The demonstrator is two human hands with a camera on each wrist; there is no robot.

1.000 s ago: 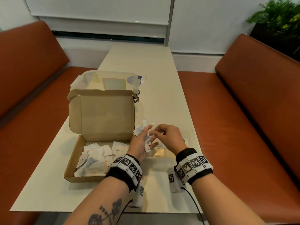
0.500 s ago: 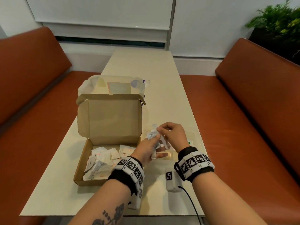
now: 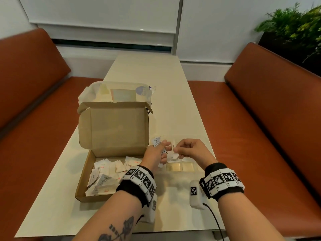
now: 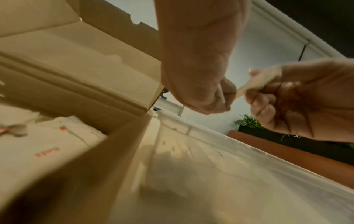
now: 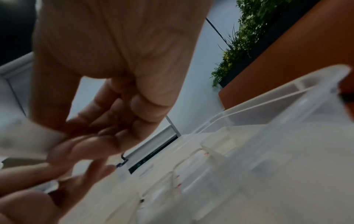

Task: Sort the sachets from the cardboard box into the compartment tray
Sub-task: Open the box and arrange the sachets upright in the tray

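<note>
Sorting hands: left hand grips several sachets; right hand pinches one sachet above compartment tray.
Head view only: cardboard box open on bench.
Right wrist only: tray dividers.

Long cream table between orange-brown benches; white blinds; green plant far right.

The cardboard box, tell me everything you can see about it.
The cardboard box is a shallow brown mailer of plain corrugated board, open, with its hinged lid standing upright at the far side and small side flaps folded in. It sits on the table, left of the clear tray. Inside lies a loose heap of white sachets, some with red print. The left hand hovers by its right edge; contact cannot be told. A plastic bag lies behind it.
</note>
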